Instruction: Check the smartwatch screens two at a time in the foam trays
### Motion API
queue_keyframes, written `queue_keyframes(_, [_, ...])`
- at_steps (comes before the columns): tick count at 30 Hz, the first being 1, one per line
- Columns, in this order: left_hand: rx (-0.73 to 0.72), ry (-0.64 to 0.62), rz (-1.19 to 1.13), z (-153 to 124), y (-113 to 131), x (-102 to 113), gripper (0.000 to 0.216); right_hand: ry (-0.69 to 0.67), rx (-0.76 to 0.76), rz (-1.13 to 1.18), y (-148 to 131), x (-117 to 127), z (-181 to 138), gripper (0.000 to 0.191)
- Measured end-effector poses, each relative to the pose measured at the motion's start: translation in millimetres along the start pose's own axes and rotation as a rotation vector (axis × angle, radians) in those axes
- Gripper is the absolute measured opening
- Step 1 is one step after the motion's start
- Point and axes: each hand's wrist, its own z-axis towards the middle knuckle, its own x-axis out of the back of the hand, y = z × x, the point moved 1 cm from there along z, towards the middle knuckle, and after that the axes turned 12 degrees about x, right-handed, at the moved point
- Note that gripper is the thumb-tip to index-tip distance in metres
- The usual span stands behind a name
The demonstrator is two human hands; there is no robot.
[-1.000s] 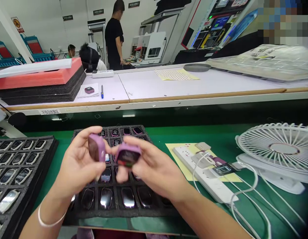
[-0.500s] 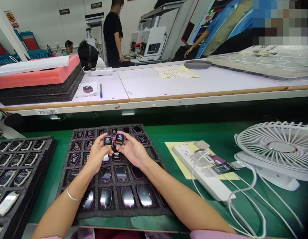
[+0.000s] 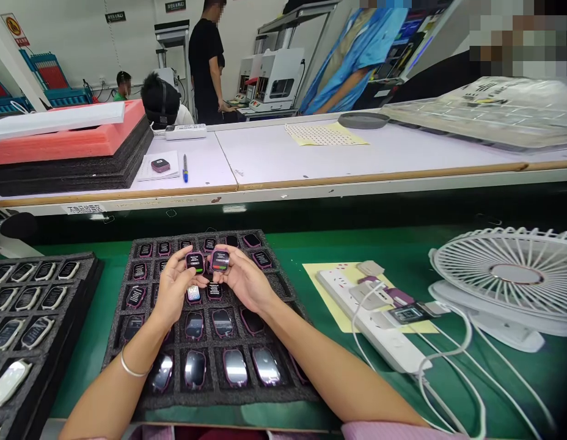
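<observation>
Two purple-cased smartwatches (image 3: 207, 261) are held side by side just above a black foam tray (image 3: 113, 360) of similar watches. The left hand (image 3: 173, 287) grips one and the right hand (image 3: 247, 282) the other, the hands close together, each clamped on its watch. A second foam tray (image 3: 45, 305) lies left; a power strip (image 3: 370, 324) and white desk fan (image 3: 508, 275) stand right on the green bench mat (image 3: 283, 415). Both forearms reach forward across the tray.

The room is bright, the light seems to come from above, the watch screens (image 3: 195, 370) shine white, the sides bend, and a blocky patch (image 3: 522, 36) covers the top right.
</observation>
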Motion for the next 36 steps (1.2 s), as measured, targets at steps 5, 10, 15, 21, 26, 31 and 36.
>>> queue_keyframes(5, [-0.015, -0.025, -0.006, -0.2, -1.1, 0.6, 0.052, -0.044, 0.015, -0.034, -0.4, -0.1, -1.3, 0.033])
queue_keyframes(10, [-0.021, -0.007, 0.009, 0.6, -2.3, 1.8, 0.053, -0.043, 0.024, -0.105, 0.4, 1.8, -3.7, 0.048])
queue_keyframes(15, [-0.045, 0.009, 0.047, 2.5, -4.7, 2.5, 0.056, -0.057, 0.036, -0.133, -0.8, 0.6, -5.2, 0.054])
queue_keyframes(21, [-0.070, 0.027, 0.093, 4.9, -8.6, 4.4, 0.062, -0.090, 0.080, -0.179, -0.3, -1.2, -5.5, 0.052])
queue_keyframes(26, [-0.075, 0.015, 0.123, 4.0, -8.7, 4.7, 0.064, -0.094, 0.097, -0.186, 0.7, -1.9, -5.4, 0.049])
queue_keyframes(31, [-0.090, 0.012, 0.132, 3.0, -8.2, 3.9, 0.061, -0.095, 0.103, -0.199, 0.3, -2.9, -5.9, 0.048])
queue_keyframes(36, [-0.122, 0.004, 0.145, 3.1, -9.6, 3.9, 0.060, -0.098, 0.107, -0.207, 1.1, -2.7, -6.1, 0.048])
